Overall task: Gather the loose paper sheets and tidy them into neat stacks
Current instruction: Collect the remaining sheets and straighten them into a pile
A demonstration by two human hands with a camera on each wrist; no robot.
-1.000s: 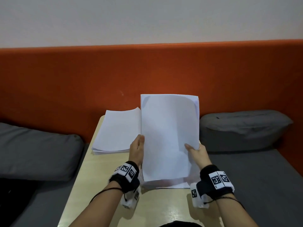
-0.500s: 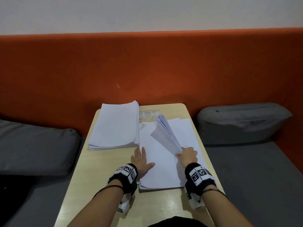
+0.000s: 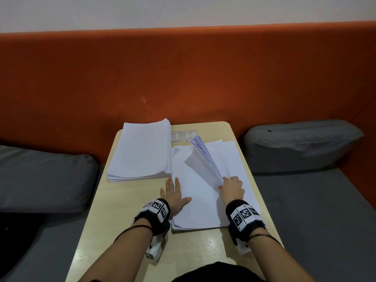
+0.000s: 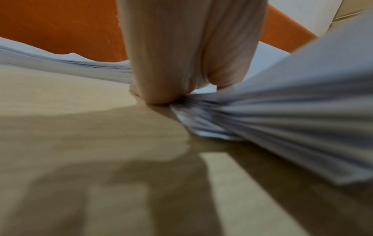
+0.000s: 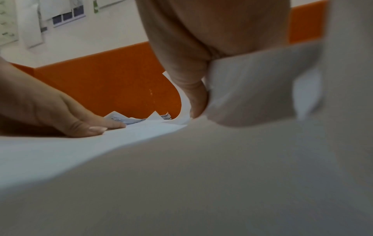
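A tidy stack of white sheets (image 3: pixel 142 149) lies at the far left of the small wooden table (image 3: pixel 126 210). To its right spreads a looser pile of sheets (image 3: pixel 195 200), its edges uneven. My left hand (image 3: pixel 174 194) lies flat with straight fingers on the pile's left edge (image 4: pixel 201 124). My right hand (image 3: pixel 231 187) pinches a bundle of sheets (image 3: pixel 203 157) and holds it tilted up off the pile; the thumb (image 5: pixel 198 102) presses on the paper in the right wrist view. The left hand (image 5: pixel 66 115) shows there too, flat on the paper.
An orange padded backrest (image 3: pixel 183 78) rises right behind the table. Grey cushions lie at the left (image 3: pixel 46 180) and right (image 3: pixel 301 145) on a grey seat. A small clear label plate (image 3: pixel 184 135) lies at the table's far edge.
A second ago both hands held the bundle upright on the table. It has come down onto the pile; the left hand let go and went flat, while the right keeps a tilted bundle.
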